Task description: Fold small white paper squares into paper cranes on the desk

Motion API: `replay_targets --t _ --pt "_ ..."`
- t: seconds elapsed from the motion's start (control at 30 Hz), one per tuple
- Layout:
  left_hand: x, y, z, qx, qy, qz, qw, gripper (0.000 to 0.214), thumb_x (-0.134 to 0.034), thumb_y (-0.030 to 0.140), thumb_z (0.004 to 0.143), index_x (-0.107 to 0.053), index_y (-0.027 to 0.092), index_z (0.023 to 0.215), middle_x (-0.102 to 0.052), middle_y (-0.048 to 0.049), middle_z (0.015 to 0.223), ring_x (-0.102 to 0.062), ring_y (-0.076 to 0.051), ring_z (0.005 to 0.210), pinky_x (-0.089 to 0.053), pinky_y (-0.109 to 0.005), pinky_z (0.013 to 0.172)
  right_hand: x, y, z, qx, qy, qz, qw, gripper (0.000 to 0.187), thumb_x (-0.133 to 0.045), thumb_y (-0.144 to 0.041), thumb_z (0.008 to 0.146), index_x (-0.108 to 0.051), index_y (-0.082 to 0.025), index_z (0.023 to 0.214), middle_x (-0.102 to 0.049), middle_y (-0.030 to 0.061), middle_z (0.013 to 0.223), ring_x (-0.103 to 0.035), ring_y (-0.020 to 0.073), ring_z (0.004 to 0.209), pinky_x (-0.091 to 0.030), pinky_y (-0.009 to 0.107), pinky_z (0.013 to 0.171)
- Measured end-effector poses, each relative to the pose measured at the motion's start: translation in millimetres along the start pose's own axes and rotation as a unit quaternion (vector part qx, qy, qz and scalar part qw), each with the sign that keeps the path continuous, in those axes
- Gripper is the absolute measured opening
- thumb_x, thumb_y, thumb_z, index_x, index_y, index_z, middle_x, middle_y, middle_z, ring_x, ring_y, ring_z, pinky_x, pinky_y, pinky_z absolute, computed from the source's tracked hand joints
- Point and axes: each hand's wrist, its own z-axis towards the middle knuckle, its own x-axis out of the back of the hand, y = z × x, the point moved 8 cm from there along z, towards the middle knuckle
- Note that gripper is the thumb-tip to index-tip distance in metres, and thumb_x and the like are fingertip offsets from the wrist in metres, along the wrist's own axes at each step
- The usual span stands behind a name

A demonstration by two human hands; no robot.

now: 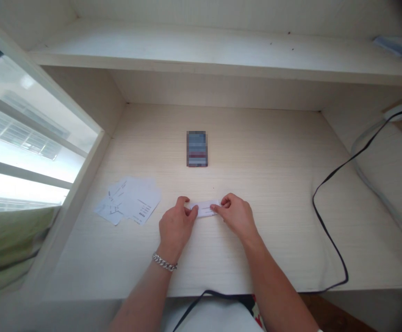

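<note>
As left hand (pixel 176 227) pinches one strip (pixel 204 208) (paper), right hand (pixel 236 216) does too.

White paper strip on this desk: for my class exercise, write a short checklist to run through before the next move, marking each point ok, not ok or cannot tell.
1. Left hand on the paper strip: ok, fingers at its left end.
2. Right hand on the paper strip: ok, fingers at its right end.
3. Creases in the paper strip: cannot tell, partly covered and too small.
4. Loose papers apart from the hands: ok, lying left of the left hand.
5. Black cable away from the hands: ok, lying well to the right.
</note>
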Motion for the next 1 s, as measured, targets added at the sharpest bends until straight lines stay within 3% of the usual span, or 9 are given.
replay_targets --t 0.6,1.0 --pt "-3.8 -2.0 -0.5 -0.013 0.002 -0.008 1.0 0.029 -0.043 0.047 0.082 -0.049 0.027 0.102 -0.069 0.0004 0.076 -0.061 -0.02 0.07 -0.032 -0.026 0.052 0.6 -0.8 0.5 0.004 0.006 -0.022 1.0 0.026 -0.066 -0.046 0.062 -0.059 -0.022 0.067 -0.064 -0.0019 0.063 -0.056 0.0144 0.059 -0.033 0.025 0.052" --pt "-0.2 -2.7 -6.1 -0.022 0.063 0.043 0.997 0.03 -0.041 0.051 0.082 -0.053 0.028 0.097 -0.063 -0.0007 0.072 -0.055 -0.023 0.075 -0.03 -0.028 0.05 -0.4 -1.5 1.2 0.024 0.001 -0.028 0.999 0.028 -0.066 -0.048 0.063 -0.057 -0.022 0.068 -0.063 -0.0026 0.063 -0.055 0.0144 0.058 -0.031 0.025 0.051"
